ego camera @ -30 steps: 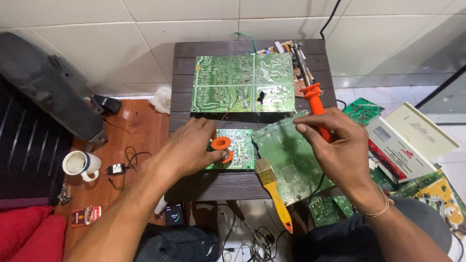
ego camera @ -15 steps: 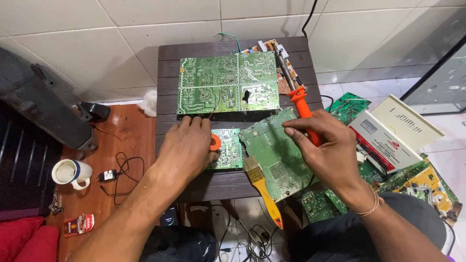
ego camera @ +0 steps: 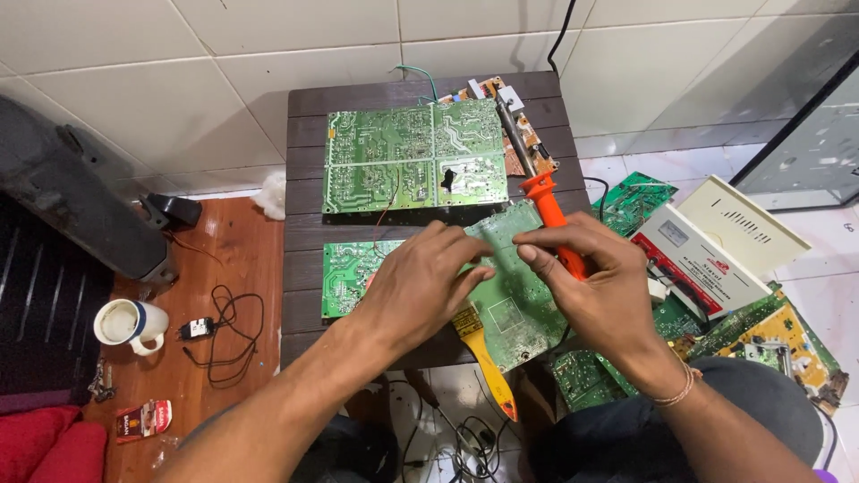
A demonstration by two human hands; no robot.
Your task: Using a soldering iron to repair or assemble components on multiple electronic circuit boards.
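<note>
My left hand (ego camera: pixel 419 288) lies across the dark slatted table (ego camera: pixel 304 234), its fingers gripping the upper left edge of a tilted green circuit board (ego camera: pixel 517 309). My right hand (ego camera: pixel 586 284) holds an orange-handled soldering iron (ego camera: pixel 544 199), and its forefinger touches the same board. The iron's metal shaft points away from me over a large green circuit board (ego camera: pixel 398 159) at the table's far side. A smaller green board (ego camera: pixel 344 275) lies under my left wrist. A yellow-handled brush (ego camera: pixel 485 360) sticks out from beneath the tilted board.
A white mug (ego camera: pixel 123 322) and black cables (ego camera: pixel 224 329) sit on the wooden floor at left, near a long black device (ego camera: pixel 72 206). At right lie a white boxed unit (ego camera: pixel 707 259) and several loose circuit boards (ego camera: pixel 787 333). My knee is below them.
My left hand slid right from the small board onto the tilted board, and now hides the orange ring it was touching. The right hand keeps the soldering iron. My view moved closer.
</note>
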